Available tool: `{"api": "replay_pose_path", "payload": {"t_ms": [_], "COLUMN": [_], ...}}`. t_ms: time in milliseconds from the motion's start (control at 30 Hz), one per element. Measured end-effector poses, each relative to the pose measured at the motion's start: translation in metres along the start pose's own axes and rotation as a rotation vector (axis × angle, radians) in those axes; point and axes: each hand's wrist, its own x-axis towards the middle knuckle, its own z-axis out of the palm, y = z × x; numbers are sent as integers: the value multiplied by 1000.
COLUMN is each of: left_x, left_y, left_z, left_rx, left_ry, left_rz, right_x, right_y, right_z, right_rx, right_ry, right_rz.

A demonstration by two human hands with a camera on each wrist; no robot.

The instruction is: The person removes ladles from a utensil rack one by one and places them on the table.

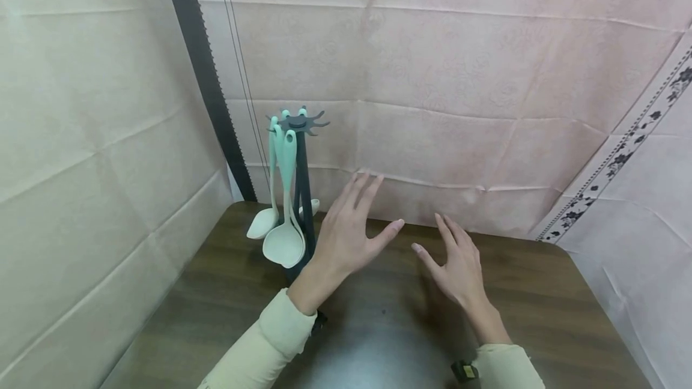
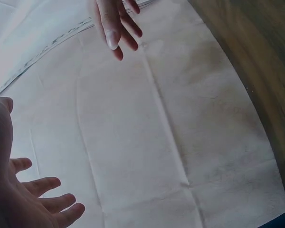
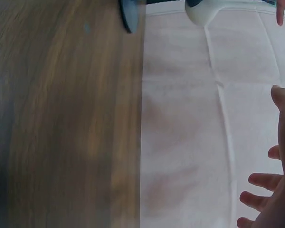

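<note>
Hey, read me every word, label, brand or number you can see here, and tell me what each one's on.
No readable text in any view.
Utensils and stand: no lettering visible.
Small dark device at the right cuff: yellowish patch too small to read.
Cloth border: printed flowers, no legible words.

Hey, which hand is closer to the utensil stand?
Left. The left hand is just to the right of the utensil stand; the right hand is farther right, beyond the left one.

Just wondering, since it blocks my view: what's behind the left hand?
Behind the left hand, pinkish cloth and tabletop show; the lower part of the utensil rack is partly covered, its full shape unseen.
</note>
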Motion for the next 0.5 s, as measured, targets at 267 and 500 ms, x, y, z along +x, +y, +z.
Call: {"api": "replay_pose_path", "payload": {"t_ms": [267, 500], "left_x": [1, 4], "left_y": [1, -4], "left_z": [-10, -25], "left_rx": [-68, -183], "left_ry": [111, 283], "left_rz": [38, 151], "right_x": [0, 0], "right_y": [-9, -14], "right_z": [4, 3], "right_rx": [31, 107], "right_ry": [13, -44], "right_rz": [23, 105]}}
